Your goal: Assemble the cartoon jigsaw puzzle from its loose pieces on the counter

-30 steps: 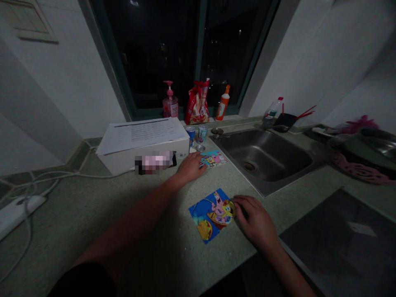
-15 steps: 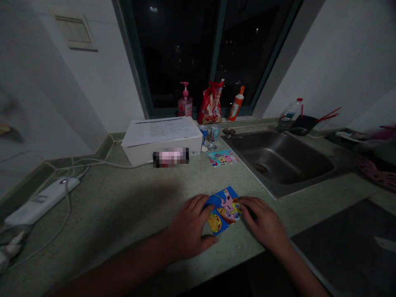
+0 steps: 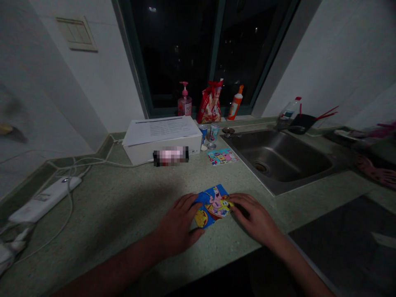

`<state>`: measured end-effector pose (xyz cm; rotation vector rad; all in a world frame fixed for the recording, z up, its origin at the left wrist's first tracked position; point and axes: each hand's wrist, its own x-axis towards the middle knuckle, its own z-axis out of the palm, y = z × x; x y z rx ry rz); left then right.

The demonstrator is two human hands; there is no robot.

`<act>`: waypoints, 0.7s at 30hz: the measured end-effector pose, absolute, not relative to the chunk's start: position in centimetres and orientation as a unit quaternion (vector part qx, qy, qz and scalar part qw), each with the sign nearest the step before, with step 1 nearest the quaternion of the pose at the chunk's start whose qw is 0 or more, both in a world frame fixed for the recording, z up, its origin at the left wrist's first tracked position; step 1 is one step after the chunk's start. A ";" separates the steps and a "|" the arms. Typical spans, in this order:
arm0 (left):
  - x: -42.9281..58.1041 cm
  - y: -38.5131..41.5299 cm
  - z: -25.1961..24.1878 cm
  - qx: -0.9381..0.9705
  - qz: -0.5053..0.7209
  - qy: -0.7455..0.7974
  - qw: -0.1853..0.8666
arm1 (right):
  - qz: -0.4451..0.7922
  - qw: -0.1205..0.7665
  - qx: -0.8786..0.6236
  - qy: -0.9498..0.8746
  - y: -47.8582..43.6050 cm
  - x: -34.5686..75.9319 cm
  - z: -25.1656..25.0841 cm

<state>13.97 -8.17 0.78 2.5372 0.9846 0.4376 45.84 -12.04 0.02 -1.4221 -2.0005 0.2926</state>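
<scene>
A blue picture card (image 3: 213,205) with pink and yellow cartoon figures lies tilted on the green speckled counter (image 3: 123,206). My left hand (image 3: 177,225) rests at its left edge, fingers apart, thumb out below the card's lower left corner. At the card's right edge is my right hand (image 3: 254,214), its fingertips and thumb bent round that edge. A second cartoon card (image 3: 222,156), light blue, lies farther back beside the sink.
Behind are a white box (image 3: 162,138) with paper on top, a pixelated device (image 3: 170,156) on a cable, and two small cans (image 3: 214,132). A sink (image 3: 278,159) is at right, a power strip (image 3: 45,200) at left.
The blue card and both hands have shifted left and slightly away from me. The hands remain at the card's two sides.
</scene>
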 end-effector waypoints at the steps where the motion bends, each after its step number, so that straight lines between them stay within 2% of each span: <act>1: 13.3 -8.0 0.7 0.902 0.157 0.354 0.188 | 0.117 0.327 -0.535 -0.771 -11.8 45.5 0.2; 14: 3.6 -4.2 0.9 0.862 0.194 0.450 0.127 | 0.133 0.235 -0.413 -0.870 -6.2 38.7 1.9; 21: 1.0 -1.9 1.0 0.806 0.208 0.542 0.115 | 0.116 0.193 -0.399 -0.889 -0.5 37.1 5.1</act>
